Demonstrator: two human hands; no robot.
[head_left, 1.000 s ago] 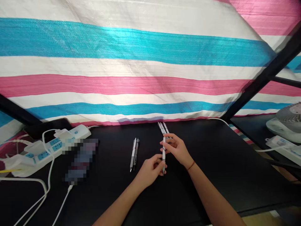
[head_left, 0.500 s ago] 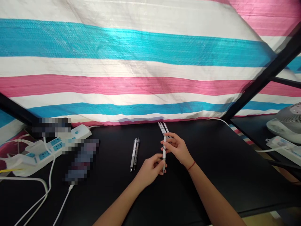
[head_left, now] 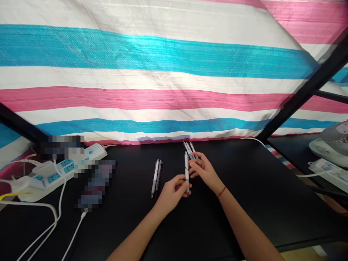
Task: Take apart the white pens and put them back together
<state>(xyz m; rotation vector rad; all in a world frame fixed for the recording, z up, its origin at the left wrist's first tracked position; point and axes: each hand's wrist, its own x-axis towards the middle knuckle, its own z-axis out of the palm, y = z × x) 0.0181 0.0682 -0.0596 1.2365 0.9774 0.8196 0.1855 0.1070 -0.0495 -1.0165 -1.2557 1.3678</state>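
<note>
A white pen stands nearly upright in the view, its grey tip end pointing down toward me. My left hand pinches it near the lower end between thumb and fingers. Just right of the pen is my right hand, its fingers loosely curved and apart, holding nothing; whether a fingertip still touches the barrel is hard to see. Behind the hands several white pens lie side by side. To the left rest a white pen and a dark pen, close together on the black table.
A white power strip with plugs and cables lies at the left. Beside it is a blurred-out phone-like device on a white cable. A striped sheet hangs behind the table. At right are a fan and another power strip.
My right hand has let go of the pen's upper part. The pen has shifted slightly left in my left hand, away from the right fingers.
</note>
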